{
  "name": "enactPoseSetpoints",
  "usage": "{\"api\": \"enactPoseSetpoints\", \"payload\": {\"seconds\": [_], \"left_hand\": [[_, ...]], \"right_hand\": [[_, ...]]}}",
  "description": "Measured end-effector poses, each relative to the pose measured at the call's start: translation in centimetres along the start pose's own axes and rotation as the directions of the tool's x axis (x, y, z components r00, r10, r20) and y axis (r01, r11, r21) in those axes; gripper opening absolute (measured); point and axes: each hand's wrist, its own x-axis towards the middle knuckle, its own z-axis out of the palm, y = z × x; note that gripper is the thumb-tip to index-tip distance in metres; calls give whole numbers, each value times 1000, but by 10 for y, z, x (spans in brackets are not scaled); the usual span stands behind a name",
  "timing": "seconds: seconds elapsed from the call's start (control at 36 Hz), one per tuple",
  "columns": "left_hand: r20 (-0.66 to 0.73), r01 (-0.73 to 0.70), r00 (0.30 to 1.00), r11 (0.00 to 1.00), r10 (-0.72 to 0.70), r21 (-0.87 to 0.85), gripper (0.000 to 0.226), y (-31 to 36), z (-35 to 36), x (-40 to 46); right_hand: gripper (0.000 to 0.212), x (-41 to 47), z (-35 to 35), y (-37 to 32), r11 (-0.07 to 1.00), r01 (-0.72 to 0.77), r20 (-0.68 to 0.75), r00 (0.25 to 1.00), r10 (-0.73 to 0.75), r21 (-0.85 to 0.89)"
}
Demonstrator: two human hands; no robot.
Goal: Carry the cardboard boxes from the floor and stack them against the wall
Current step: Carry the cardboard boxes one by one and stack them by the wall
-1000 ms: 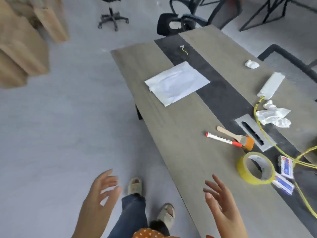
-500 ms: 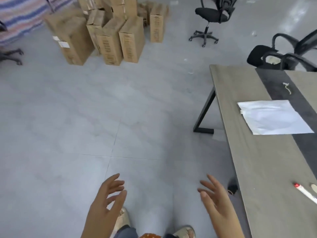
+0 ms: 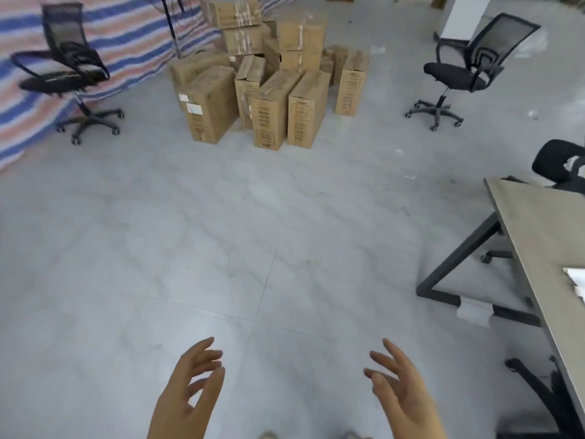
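Observation:
Several brown cardboard boxes (image 3: pixel 269 80) stand and lie in a heap on the grey floor at the far middle, in front of a striped tarpaulin (image 3: pixel 126 36). Three tall boxes stand upright at the heap's front, among them one with white labels (image 3: pixel 207 103) at the left. My left hand (image 3: pixel 186 397) and my right hand (image 3: pixel 400 394) are held out low in the view, palms facing each other, fingers spread and relaxed, holding nothing. Both hands are far from the boxes.
A black office chair (image 3: pixel 68 71) stands at the far left by the tarpaulin, another chair (image 3: pixel 459 71) at the far right. A grey table (image 3: pixel 544 248) with black legs juts in at the right edge. Open tiled floor (image 3: pixel 253 248) lies between me and the boxes.
The view has swung left, away from the table and onto the boxes, which now sit nearer and more central. Both hands stay held out and holding nothing.

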Motion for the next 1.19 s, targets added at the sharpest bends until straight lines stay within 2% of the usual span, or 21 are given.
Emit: {"api": "enactPoseSetpoints", "payload": {"seconds": [0.03, 0.06, 0.11, 0.14, 0.31, 0.39, 0.5, 0.61, 0.69, 0.72, 0.78, 0.81, 0.86, 1.06, 1.14, 1.19], "left_hand": [[-2, 4, 1000, 1000, -4, 0, 46, -3, -1, 7], [0, 9, 1000, 1000, -9, -4, 46, -5, 0, 14], [2, 20, 1000, 1000, -20, -21, 44, -8, 4, 28], [5, 28, 1000, 999, -27, -29, 43, -8, 7, 35], [47, 43, 998, 999, -43, -3, 44, -7, 28, 94], [38, 30, 999, 999, -31, 26, 45, -1, 43, 141], [20, 33, 999, 999, -32, -27, 29, 20, 74, 207], [23, 1, 1000, 1000, -1, -14, 39, 47, 111, 276], [31, -23, 999, 1000, 22, 15, 42, 64, 135, 323], [32, -24, 999, 1000, 23, 9, 39, 69, 141, 337], [23, -19, 1000, 1000, 19, -6, 32, 78, 151, 361], [14, -19, 1000, 1000, 19, -7, 32, 82, 154, 373], [6, -16, 1000, 1000, 16, 19, 38, 85, 159, 398], [18, 50, 999, 998, -51, 43, 61, 76, 173, 506], [20, 29, 999, 999, -29, 36, 41, 84, 176, 569], [35, 8, 999, 1000, -9, 21, 41, 90, 172, 614]], "right_hand": [[92, 5, 3, -2, 1000, -3, -16, 1000, 3, -7], [83, 11, 7, -4, 1000, -13, -36, 999, 12, -18], [44, 24, 13, -8, 1000, -7, -44, 999, 6, -23], [40, 33, 14, -8, 999, -12, -45, 999, 10, -36], [44, 101, 22, -21, 993, -89, -52, 995, 85, -73], [45, 153, 27, -34, 995, -75, -61, 996, 71, -64], [42, 232, 25, -58, 998, -51, -36, 998, 49, -39], [30, 304, 15, -89, 1000, -16, -52, 999, 15, -11], [77, 352, 8, -103, 999, -35, -63, 997, 33, -27], [79, 367, 8, -106, 999, -45, -64, 997, 43, -30], [41, 395, 9, -114, 998, -55, -43, 998, 53, -25], [35, 410, 10, -115, 998, -56, -39, 998, 55, -25], [43, 439, 13, -118, 996, -72, -41, 997, 70, -50], [43, 541, 48, -132, 994, -83, -57, 995, 80, -68], [42, 592, 69, -147, 996, -70, -87, 994, 66, -46], [41, 625, 84, -160, 997, -65, -116, 991, 61, -34]]}}
